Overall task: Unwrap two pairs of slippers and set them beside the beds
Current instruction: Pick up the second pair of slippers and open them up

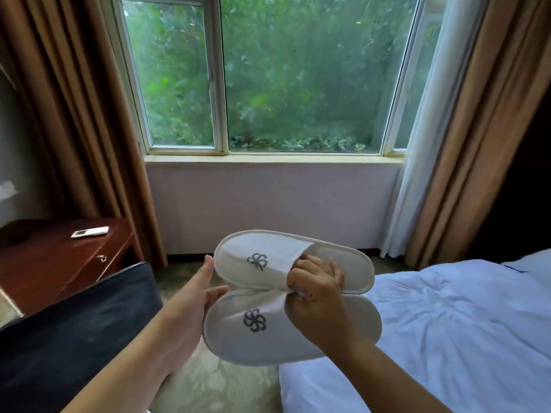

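Two white slippers with a dark flower logo are held side by side in the air in front of me, toes to the left. The upper slipper sits just above the lower slipper. My left hand supports their toe ends, thumb up against the upper one. My right hand pinches the fabric where the two meet, with fingers reaching into the upper slipper's opening. No wrapper shows on them. A white bed lies at the lower right.
A dark wooden nightstand with a white remote stands at the left. A dark cushioned chair fills the lower left. Patterned carpet runs between chair and bed. A window with brown curtains is ahead.
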{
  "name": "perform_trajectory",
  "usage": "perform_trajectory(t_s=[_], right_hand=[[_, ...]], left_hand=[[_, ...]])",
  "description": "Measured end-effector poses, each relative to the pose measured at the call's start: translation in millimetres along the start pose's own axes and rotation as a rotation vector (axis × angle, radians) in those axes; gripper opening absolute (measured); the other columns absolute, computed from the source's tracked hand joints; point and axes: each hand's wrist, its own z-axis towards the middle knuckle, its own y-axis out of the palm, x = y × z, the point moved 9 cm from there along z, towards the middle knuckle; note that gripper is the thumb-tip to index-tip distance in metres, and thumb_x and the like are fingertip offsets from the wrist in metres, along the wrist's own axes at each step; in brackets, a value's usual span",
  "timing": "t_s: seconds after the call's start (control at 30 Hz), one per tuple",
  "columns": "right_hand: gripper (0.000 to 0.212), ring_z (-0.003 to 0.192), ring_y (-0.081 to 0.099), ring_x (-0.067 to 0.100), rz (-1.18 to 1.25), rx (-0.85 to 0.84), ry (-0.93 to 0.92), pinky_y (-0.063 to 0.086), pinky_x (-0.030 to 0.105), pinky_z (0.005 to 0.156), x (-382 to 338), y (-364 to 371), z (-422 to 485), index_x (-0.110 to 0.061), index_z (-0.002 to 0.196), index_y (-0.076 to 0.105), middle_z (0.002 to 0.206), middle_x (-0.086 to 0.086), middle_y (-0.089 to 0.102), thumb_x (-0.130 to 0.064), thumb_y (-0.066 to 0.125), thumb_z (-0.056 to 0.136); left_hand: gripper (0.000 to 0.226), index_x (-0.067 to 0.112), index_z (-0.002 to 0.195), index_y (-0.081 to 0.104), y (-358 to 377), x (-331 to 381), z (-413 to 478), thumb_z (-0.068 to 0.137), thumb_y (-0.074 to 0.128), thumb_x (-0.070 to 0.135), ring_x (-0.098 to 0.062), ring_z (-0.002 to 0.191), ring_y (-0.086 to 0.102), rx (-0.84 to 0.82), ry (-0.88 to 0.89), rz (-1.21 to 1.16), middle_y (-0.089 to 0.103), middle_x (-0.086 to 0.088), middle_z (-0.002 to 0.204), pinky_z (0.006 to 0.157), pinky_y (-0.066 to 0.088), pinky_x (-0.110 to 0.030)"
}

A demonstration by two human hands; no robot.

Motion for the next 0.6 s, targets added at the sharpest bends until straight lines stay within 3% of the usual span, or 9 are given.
perform_trajectory(t_s=[0.07,0.13,0.27,0.4,0.47,0.53,0.6], right_hand=[[0.017,0.108,0.057,0.007,0.031,0.027,-0.011,0.015,0.055,0.113,18.3,14.4,27.4,-0.021,0.063,0.051,0.079,-0.016,0.061,-0.004,0.056,0.061],[0.015,0.106,0.058,0.008,0.070,0.046,-0.038,0.015,0.053,0.112,27.6,31.2,60.2,-0.021,0.064,0.050,0.079,-0.016,0.061,-0.007,0.055,0.062],[0.015,0.107,0.059,0.009,0.089,0.036,-0.108,0.017,0.055,0.111,34.1,66.0,120.6,-0.020,0.064,0.052,0.081,-0.016,0.062,-0.007,0.058,0.060],[0.020,0.106,0.059,0.006,0.089,0.023,-0.186,0.019,0.059,0.109,43.3,100.1,171.1,-0.022,0.067,0.051,0.080,-0.019,0.060,-0.007,0.060,0.057],[0.017,0.104,0.058,0.006,0.088,0.023,-0.187,0.019,0.059,0.109,55.9,117.6,194.4,-0.023,0.068,0.049,0.080,-0.021,0.056,-0.011,0.055,0.059],[0.013,0.103,0.058,0.007,0.089,0.022,-0.180,0.018,0.058,0.110,71.0,134.4,217.2,-0.026,0.070,0.046,0.079,-0.025,0.051,-0.016,0.048,0.061],[0.012,0.103,0.059,0.009,0.076,0.009,-0.157,0.019,0.059,0.109,85.6,152.2,239.2,-0.026,0.071,0.046,0.078,-0.025,0.050,-0.018,0.045,0.062]], left_hand=[[0.047,0.040,0.084,0.063,-2.9,19.2,31.3,0.076,0.039,0.080,-0.019,0.075,0.075,0.036,0.027,0.013,0.078,0.004,0.082,0.086,0.048,-0.044],[0.048,0.037,0.088,0.055,-11.5,41.0,58.5,0.070,0.043,0.080,-0.021,0.076,0.075,0.078,0.055,0.024,0.078,0.002,0.083,0.080,0.050,-0.043],[0.048,0.036,0.086,0.060,-33.2,79.2,98.6,0.063,0.051,0.077,-0.022,0.071,0.074,0.141,0.107,-0.048,0.078,-0.004,0.086,0.072,0.050,-0.041],[0.050,0.033,0.090,0.061,-49.9,105.0,144.9,0.071,0.048,0.078,-0.020,0.071,0.075,0.107,0.101,-0.112,0.078,-0.003,0.086,0.069,0.050,-0.041],[0.051,0.039,0.097,0.059,-57.7,115.6,174.9,0.070,0.049,0.080,-0.020,0.080,0.075,0.104,0.093,-0.120,0.076,-0.003,0.102,0.063,0.053,-0.038],[0.050,0.047,0.106,0.058,-63.1,127.3,210.3,0.071,0.049,0.081,-0.020,0.094,0.073,0.090,0.109,-0.128,0.065,-0.003,0.122,0.068,0.055,-0.040],[0.062,0.047,0.125,0.051,-66.4,135.8,247.1,0.073,0.047,0.081,-0.021,0.098,0.072,0.059,0.108,-0.146,0.057,-0.004,0.129,0.069,0.056,-0.038]])
